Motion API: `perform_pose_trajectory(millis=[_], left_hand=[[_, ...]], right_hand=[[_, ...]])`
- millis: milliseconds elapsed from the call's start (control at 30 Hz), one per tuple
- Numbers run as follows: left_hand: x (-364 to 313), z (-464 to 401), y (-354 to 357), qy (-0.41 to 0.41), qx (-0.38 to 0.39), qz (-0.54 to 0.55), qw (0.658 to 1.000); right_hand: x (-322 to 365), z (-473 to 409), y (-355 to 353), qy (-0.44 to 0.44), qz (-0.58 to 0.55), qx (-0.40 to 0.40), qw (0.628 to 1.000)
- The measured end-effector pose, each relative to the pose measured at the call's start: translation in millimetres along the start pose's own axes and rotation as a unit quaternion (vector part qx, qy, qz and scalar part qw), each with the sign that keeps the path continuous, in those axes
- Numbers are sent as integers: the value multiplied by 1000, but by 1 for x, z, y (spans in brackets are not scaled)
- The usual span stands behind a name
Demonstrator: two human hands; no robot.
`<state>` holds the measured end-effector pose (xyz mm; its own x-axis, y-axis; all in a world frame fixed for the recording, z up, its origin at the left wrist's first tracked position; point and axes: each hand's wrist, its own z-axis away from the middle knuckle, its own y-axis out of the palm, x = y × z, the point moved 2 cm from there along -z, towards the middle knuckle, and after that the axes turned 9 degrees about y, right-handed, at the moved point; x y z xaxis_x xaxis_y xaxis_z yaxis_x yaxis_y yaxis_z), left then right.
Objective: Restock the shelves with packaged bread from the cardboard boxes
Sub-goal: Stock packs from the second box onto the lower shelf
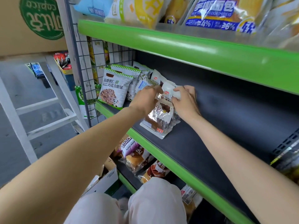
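I see glossy, crinkled plastic film on the bread packet [159,117], partly clear and partly silvery. The shelf [226,126] under it looks like matt dark metal with a smooth, shiny green painted edge, and beside it stands thin wire mesh [84,50]. The box [103,178] down below is dull cardboard.

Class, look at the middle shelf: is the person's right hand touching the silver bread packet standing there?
Touching. The head view shows the right hand with its fingers pinching the top of the silver bread packet.

A white-painted wooden ladder frame [40,109] stands on the grey floor [21,88] left of a dark wire grid panel [90,62].
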<state>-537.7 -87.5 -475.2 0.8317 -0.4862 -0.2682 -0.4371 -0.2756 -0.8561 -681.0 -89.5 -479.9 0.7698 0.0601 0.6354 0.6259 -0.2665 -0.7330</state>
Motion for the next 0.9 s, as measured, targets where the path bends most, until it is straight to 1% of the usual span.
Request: perform_pose_trajectory(millis=[33,100,200,233,300,367,500,633,700,767,833,900], left_hand=[[1,3,-6,-8,-6,2,1000],[8,14,-20,-34,-23,7,999],[32,47,-34,-97,-47,39,993],[42,61,-37,-125,-38,49,990],[65,92,-37,-186,4,66,980],[88,123,-35,-251,43,63,965],[140,185,-26,-352,69,40,932],[203,251,-3,-444,97,66,888],[233,286,16,-468,99,74,875],[262,320,38,-485,112,55,865],[283,351,62,-503,151,37,850],[299,377,85,-505,203,32,838]], right_hand=[[7,6,-3,-31,7,-10,999],[23,16,-5,-71,-3,-1,997],[51,34,6,-89,-47,55,993],[61,41,15,-94,-50,78,991],[78,53,42,-109,-46,135,984],[92,66,77,-122,-38,201,971],[111,96,155,-151,11,326,933],[109,123,251,-110,26,433,894],[99,132,300,-109,52,459,880],[86,141,346,-107,87,483,865],[73,151,390,-120,135,510,841],[60,162,429,-140,185,544,807]])
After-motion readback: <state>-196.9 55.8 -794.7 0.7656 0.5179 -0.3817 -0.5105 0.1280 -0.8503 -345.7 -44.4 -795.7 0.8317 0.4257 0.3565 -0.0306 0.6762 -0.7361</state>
